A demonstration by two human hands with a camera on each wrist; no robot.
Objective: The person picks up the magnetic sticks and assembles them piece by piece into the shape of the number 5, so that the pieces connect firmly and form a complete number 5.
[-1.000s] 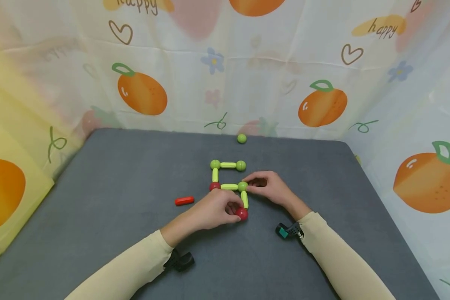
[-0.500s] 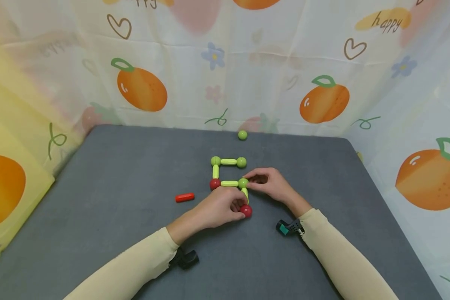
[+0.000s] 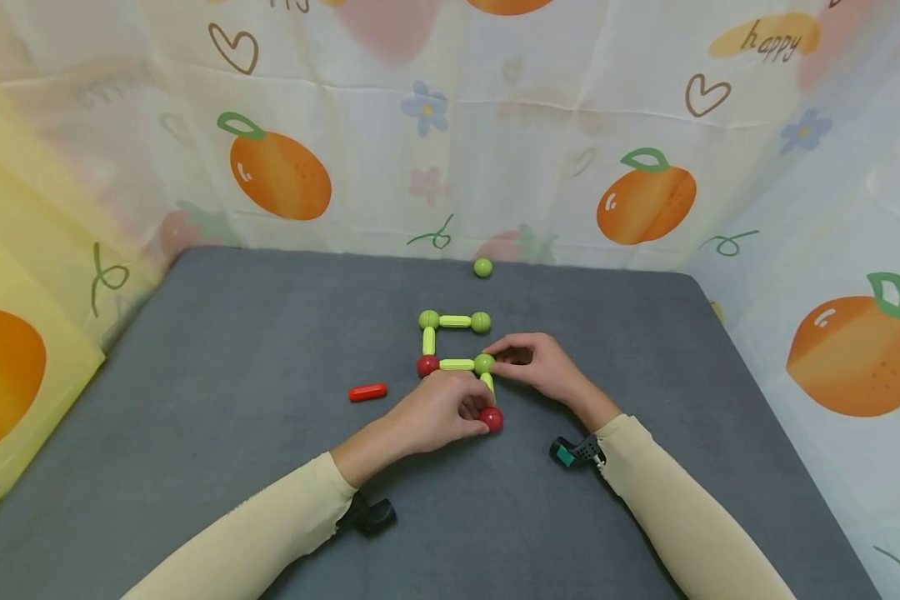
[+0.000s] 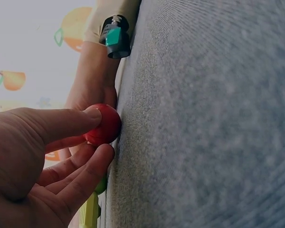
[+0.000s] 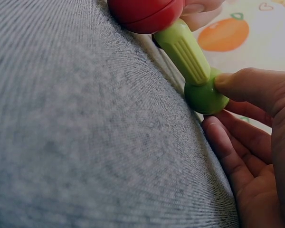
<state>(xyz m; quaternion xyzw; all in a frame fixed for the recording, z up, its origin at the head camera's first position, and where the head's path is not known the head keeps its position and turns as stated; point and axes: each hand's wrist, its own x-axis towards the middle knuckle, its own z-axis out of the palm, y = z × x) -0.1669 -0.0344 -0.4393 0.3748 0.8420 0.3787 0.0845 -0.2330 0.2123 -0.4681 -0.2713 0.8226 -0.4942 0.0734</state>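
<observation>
On the dark grey table, yellow-green rods and balls form an open angular chain. My left hand pinches the red ball at its near end; in the left wrist view the thumb lies on that ball. A short yellow-green rod joins it to a green ball, which my right hand holds between thumb and fingers. From there another rod runs left to a second red ball, partly behind the left hand. Farther back, a green corner ball and end ball are linked by a rod.
A loose red rod lies left of the chain. One loose green ball sits near the far edge of the table. A printed curtain hangs behind and along the sides.
The left hand has shifted slightly right with the near red ball, swinging the rod's near end right. The right hand keeps its hold on the green ball. The head view has tilted slightly.
</observation>
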